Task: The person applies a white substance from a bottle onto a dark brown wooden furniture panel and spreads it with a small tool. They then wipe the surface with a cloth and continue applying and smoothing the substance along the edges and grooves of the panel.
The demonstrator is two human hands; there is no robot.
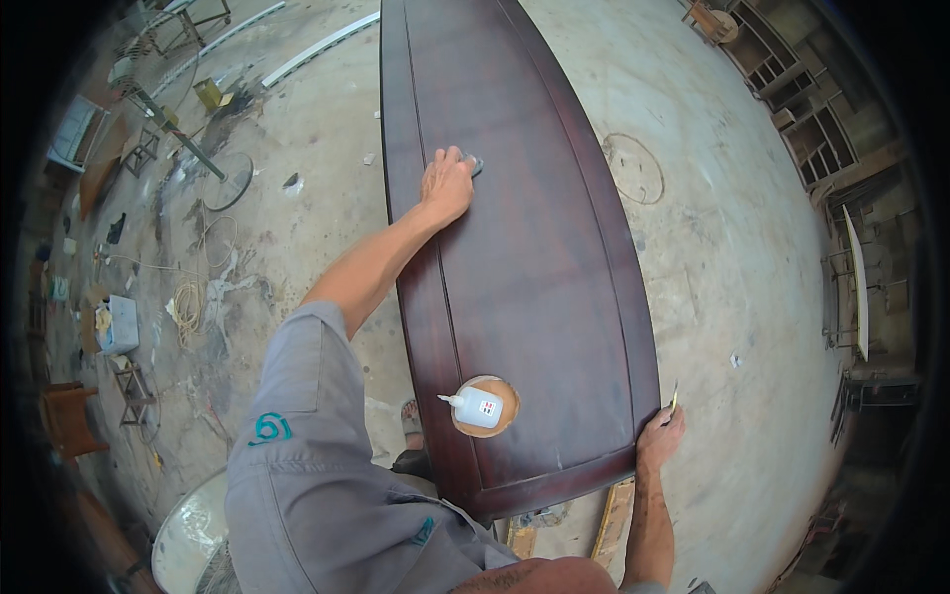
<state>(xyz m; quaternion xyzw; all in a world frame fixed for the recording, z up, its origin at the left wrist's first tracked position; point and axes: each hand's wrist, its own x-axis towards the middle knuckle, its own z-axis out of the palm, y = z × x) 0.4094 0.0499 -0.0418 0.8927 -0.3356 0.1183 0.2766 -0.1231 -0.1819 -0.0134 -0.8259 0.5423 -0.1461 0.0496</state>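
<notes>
A long, dark reddish-brown wooden panel (534, 287) with grooved borders stretches away in front of me. My left hand (447, 188) presses on its left part, fingers closed over a small grey pad (477, 165), mostly hidden under them. At the near right corner, my right hand (660, 439) rests by the panel's edge. Its fingers are closed on a thin pointed tool (674, 401), whose exact kind is too small to make out. A white squeeze bottle (476, 406) with a narrow nozzle lies across a round tan dish (507, 392) on the panel's near end.
Wooden supports (614, 520) show beneath the near end. Left on the concrete floor stand a fan (183, 139), a white box (119, 325) and a coil of cord (188, 302). Wooden furniture frames (821, 139) line the right side. A round white object (193, 525) stands at lower left.
</notes>
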